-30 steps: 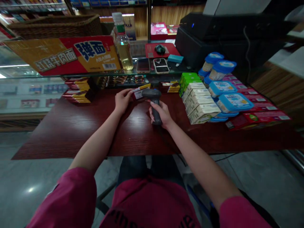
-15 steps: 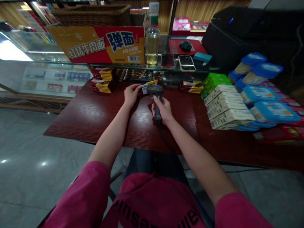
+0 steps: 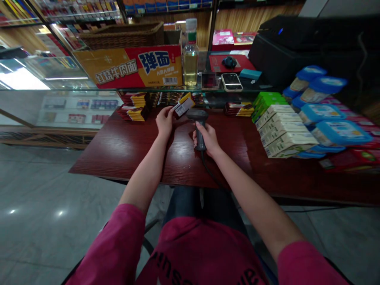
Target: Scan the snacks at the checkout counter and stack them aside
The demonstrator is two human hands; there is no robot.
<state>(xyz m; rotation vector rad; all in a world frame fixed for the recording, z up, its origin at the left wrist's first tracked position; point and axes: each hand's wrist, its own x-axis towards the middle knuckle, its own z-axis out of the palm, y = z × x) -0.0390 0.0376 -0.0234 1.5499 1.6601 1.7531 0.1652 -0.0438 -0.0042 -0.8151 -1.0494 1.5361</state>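
My left hand [image 3: 165, 120] is closed on a small yellow and dark packet [image 3: 183, 105] with a white label, held tilted above the dark red table [image 3: 124, 146]. My right hand [image 3: 207, 137] grips the handle of a grey barcode scanner [image 3: 198, 118], whose head sits just right of the packet. The scanner's cable runs down off the table edge toward my lap.
Stacks of similar packets [image 3: 134, 106] lie under a glass shelf [image 3: 89, 90]. On the shelf stand a noodle carton [image 3: 130, 67], an oil bottle [image 3: 190, 55] and two phones [image 3: 231, 81]. Cream and green boxes [image 3: 282, 130] and blue tubs [image 3: 335, 126] fill the right. A black printer [image 3: 297, 43] stands behind.
My left hand has lifted the packet off the table and tilted it up, label toward the scanner. My right hand and scanner barely moved. The view swung left.
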